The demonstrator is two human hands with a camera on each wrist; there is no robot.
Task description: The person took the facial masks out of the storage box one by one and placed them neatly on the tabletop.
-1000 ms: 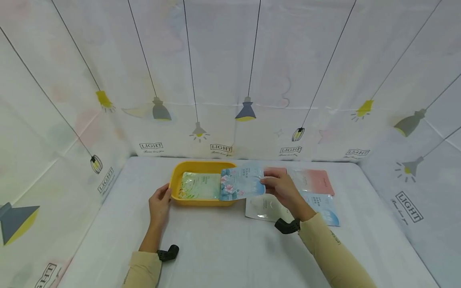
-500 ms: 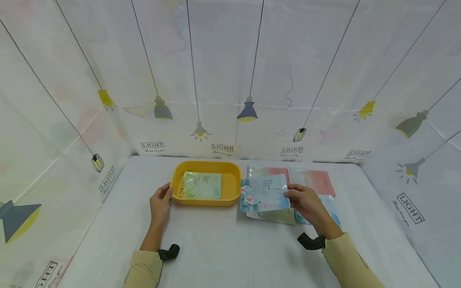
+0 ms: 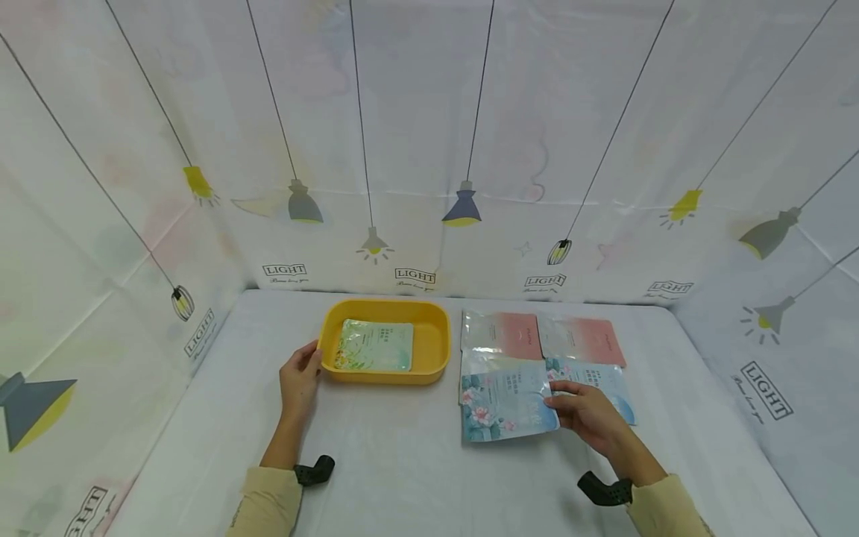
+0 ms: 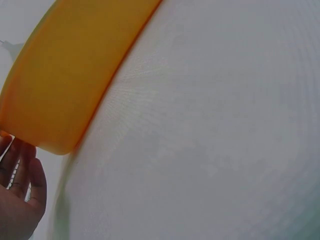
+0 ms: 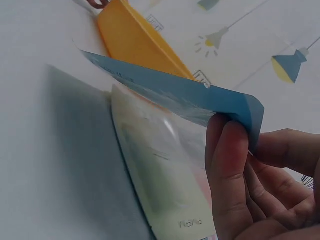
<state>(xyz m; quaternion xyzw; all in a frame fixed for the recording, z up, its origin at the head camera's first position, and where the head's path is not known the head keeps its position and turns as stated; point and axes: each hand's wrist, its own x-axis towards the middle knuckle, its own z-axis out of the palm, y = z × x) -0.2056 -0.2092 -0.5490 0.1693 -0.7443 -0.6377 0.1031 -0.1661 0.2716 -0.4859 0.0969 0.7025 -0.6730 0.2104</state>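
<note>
In the head view, my right hand [image 3: 593,421] pinches the right edge of a blue floral sheet mask packet [image 3: 506,406] between thumb and fingers. The packet is tilted above the table, partly covering a pale green packet [image 5: 160,170] that lies beneath. Seen from the right wrist, its held corner bends at the fingertips. My left hand [image 3: 299,380] touches the left end of a yellow tray [image 3: 425,378]; in the left wrist view its fingers are fairly straight against the tray's end wall. Inside the tray, toward the left, lies a green packet [image 3: 374,345].
Two pink-and-silver packets [image 3: 518,335] lie side by side behind the held one. Another blue packet [image 3: 593,380] lies by the right hand, partly hidden by it. The white table [image 3: 403,462] meets a lamp-printed cloth backdrop [image 3: 416,149] at the back.
My right hand has carried the blue packet from over the tray's right part to the right and toward me, above the other packets. My left hand stays at the tray.
</note>
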